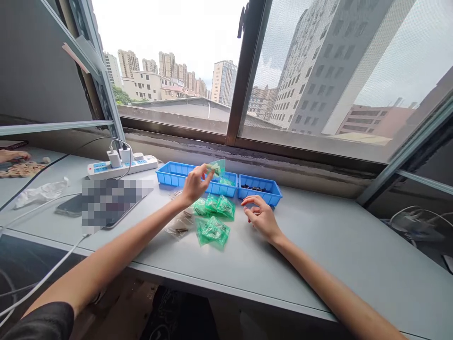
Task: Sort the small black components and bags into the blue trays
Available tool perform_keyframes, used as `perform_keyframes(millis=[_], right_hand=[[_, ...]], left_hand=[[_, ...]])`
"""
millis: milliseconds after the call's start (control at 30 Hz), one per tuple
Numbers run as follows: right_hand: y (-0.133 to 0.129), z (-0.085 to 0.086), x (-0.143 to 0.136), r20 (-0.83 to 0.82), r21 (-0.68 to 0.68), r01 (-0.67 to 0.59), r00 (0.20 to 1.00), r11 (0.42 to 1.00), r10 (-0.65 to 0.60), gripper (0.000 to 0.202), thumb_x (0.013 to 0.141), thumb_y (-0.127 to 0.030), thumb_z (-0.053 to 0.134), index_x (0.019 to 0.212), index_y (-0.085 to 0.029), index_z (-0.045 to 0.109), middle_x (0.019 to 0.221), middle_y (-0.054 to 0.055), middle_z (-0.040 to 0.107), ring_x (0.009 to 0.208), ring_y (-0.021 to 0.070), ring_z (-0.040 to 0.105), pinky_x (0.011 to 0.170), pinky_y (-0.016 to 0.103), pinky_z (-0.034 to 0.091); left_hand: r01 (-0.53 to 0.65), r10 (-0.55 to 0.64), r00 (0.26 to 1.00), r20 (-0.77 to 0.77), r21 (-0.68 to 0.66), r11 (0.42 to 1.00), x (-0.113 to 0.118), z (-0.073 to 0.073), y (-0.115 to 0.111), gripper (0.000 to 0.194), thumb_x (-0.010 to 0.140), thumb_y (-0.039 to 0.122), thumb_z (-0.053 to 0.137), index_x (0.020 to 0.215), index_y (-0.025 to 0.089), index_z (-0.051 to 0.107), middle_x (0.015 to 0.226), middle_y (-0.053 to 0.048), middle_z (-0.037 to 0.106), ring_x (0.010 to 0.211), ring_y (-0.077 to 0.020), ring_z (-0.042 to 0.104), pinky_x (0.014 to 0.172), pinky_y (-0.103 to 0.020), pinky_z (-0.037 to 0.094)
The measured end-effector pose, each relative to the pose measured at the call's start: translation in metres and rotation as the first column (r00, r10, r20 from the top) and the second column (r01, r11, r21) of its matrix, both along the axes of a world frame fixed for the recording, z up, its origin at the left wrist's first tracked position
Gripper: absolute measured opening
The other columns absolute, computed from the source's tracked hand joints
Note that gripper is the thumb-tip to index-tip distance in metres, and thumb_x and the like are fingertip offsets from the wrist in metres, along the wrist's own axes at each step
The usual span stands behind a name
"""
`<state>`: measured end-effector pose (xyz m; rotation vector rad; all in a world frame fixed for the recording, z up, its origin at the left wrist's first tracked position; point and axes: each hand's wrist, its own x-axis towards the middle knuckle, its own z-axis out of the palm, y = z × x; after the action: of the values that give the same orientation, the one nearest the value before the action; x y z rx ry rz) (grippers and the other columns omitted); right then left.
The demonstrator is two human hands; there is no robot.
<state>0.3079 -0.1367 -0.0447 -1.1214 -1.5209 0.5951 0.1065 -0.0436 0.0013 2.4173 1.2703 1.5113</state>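
Observation:
My left hand (196, 184) is raised in front of the long blue bin (173, 178), its fingers pinched on a small green plastic bag (220, 166) with something inside that I cannot make out. More of these green bags (214, 231) lie in a cluster on the table below it, and another shows inside the long bin. My right hand (261, 216) hovers over the table with fingers apart and curved, holding nothing. Just behind it stands a shorter blue bin (276, 190) with small black parts (253, 188) in it. Clear bags (179, 226) with small contents lie beside the green ones.
A white power strip (148, 164) with plugged-in chargers sits at the back left. In front of it are a tablet (123, 210), partly blurred out, and a dark phone (69, 206). Cables cross the left side. Another person's hand (14, 156) shows at the far left.

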Motion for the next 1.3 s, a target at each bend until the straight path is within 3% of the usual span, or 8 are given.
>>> perform_keyframes(millis=[267, 433, 567, 700, 800, 867, 1067, 1300], right_hand=[[-0.002, 0.0, -0.005, 0.062, 0.008, -0.068, 0.996, 0.998, 0.067, 0.009, 0.071, -0.025, 0.052, 0.071, -0.019, 0.06, 0.088, 0.003, 0.056, 0.041, 0.0052, 0.047, 0.039, 0.023, 0.04], [-0.001, -0.001, -0.008, 0.101, 0.038, -0.089, 0.991, 0.995, 0.085, 0.009, 0.071, -0.021, 0.051, 0.07, -0.019, 0.06, 0.086, 0.003, 0.058, 0.041, 0.0058, 0.046, 0.035, 0.021, 0.036], [0.0, -0.002, -0.01, 0.124, 0.066, -0.086, 0.989, 0.994, 0.078, 0.012, 0.07, -0.018, 0.049, 0.068, -0.019, 0.06, 0.084, 0.003, 0.059, 0.043, 0.0068, 0.047, 0.037, 0.021, 0.038], [0.0, -0.002, -0.013, 0.173, 0.079, -0.105, 0.981, 0.991, 0.09, 0.013, 0.07, -0.015, 0.048, 0.067, -0.019, 0.06, 0.082, 0.003, 0.058, 0.047, 0.0077, 0.048, 0.041, 0.021, 0.039], [0.001, -0.002, -0.014, 0.174, 0.059, -0.098, 0.981, 0.993, 0.087, 0.013, 0.069, -0.015, 0.048, 0.066, -0.019, 0.06, 0.082, 0.003, 0.058, 0.047, 0.0079, 0.047, 0.041, 0.02, 0.039], [0.002, -0.003, -0.013, 0.142, 0.036, -0.093, 0.986, 0.995, 0.087, 0.012, 0.071, -0.018, 0.049, 0.067, -0.019, 0.06, 0.081, 0.003, 0.058, 0.047, 0.008, 0.047, 0.04, 0.02, 0.039], [0.009, -0.013, -0.007, -0.031, -0.048, -0.078, 0.997, 0.996, 0.077, 0.011, 0.07, -0.03, 0.056, 0.067, -0.019, 0.06, 0.081, 0.002, 0.058, 0.042, 0.0069, 0.045, 0.037, 0.02, 0.038], [0.015, -0.023, -0.003, -0.165, -0.126, 0.012, 0.986, 0.992, -0.033, 0.02, 0.068, -0.039, 0.058, 0.067, -0.019, 0.058, 0.085, 0.002, 0.06, 0.037, 0.0033, 0.039, 0.033, 0.019, 0.03]], left_hand=[[-0.086, 0.064, 0.988, -0.144, -0.155, 0.984, 0.017, 0.019, 0.017, 0.027, 0.083, 0.025, 0.055, 0.109, 0.021, 0.054, 0.069, 0.002, 0.063, 0.064, -0.015, 0.06, 0.058, -0.022, 0.041], [-0.13, 0.061, 0.963, -0.262, -0.257, 0.958, 0.033, 0.018, 0.023, 0.035, 0.078, 0.017, 0.052, 0.113, 0.022, 0.055, 0.065, 0.003, 0.064, 0.068, -0.0171, 0.062, 0.062, -0.024, 0.045], [-0.122, 0.039, 0.911, -0.41, -0.179, 0.976, 0.039, 0.006, 0.021, 0.009, 0.075, 0.022, 0.059, 0.079, 0.02, 0.068, 0.085, -0.005, 0.066, 0.089, -0.0221, 0.061, 0.079, -0.032, 0.047], [-0.111, 0.099, 0.913, -0.395, -0.007, 0.994, 0.038, 0.002, 0.015, 0.017, 0.083, 0.026, 0.055, 0.075, 0.018, 0.068, 0.11, -0.01, 0.058, 0.102, -0.0257, 0.055, 0.086, -0.041, 0.045], [0.0, 0.05, 0.914, -0.403, 0.123, 0.992, 0.037, 0.006, 0.002, 0.016, 0.085, 0.027, 0.054, 0.078, 0.018, 0.066, 0.104, -0.008, 0.058, 0.094, -0.0221, 0.056, 0.082, -0.038, 0.045], [0.092, -0.015, 0.866, -0.5, 0.129, 0.987, 0.037, 0.006, -0.012, 0.021, 0.086, 0.03, 0.052, 0.072, 0.018, 0.063, 0.089, -0.005, 0.06, 0.083, -0.0199, 0.057, 0.076, -0.035, 0.045], [0.104, -0.13, 0.688, -0.714, -0.08, 0.991, 0.034, -0.016, -0.046, 0.026, 0.079, 0.043, 0.058, 0.08, 0.017, 0.061, 0.083, -0.006, 0.06, 0.082, -0.0231, 0.057, 0.072, -0.036, 0.046], [0.16, -0.247, 0.625, -0.74, -0.188, 0.969, 0.026, -0.025, -0.036, 0.039, 0.081, 0.053, 0.055, 0.099, 0.018, 0.056, 0.096, -0.005, 0.06, 0.092, -0.0224, 0.054, 0.081, -0.036, 0.043]])
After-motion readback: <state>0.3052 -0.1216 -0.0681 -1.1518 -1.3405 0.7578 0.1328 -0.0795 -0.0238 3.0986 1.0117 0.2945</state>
